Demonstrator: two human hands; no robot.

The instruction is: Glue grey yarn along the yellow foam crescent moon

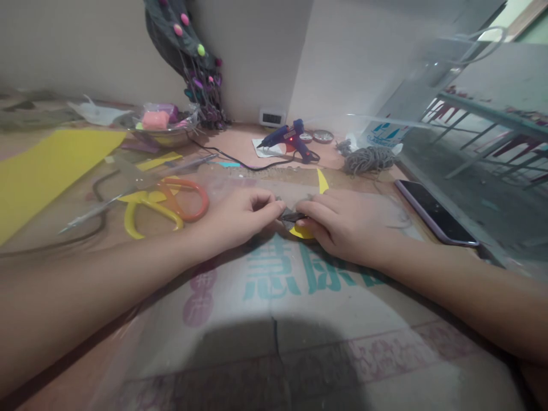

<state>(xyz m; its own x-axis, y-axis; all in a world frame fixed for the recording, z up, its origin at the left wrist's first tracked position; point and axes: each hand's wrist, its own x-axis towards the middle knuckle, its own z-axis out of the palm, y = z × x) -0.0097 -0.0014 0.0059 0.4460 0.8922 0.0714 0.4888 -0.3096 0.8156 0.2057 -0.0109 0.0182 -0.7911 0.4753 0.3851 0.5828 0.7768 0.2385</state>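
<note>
In the middle of the head view, a small yellow paper piece (303,230) with dark grey yarn (291,217) on it sits between my two hands. My left hand (252,214) pinches the grey yarn's left side with thumb and index finger. From the other side my right hand (329,220) has its fingers closed on the yellow piece and covers part of it. Both hands rest low over a printed plastic sheet (231,337). A yellow paper strip (322,181) lies just beyond the right hand.
Left of my hands lie scissors (188,214) and a yellow sheet (64,165). At the back are a bowl (165,137), a corded blue glue gun (278,137) with a lit red light, and a small clock (272,118). A grey yarn bundle (371,160) and a phone (436,211) are right.
</note>
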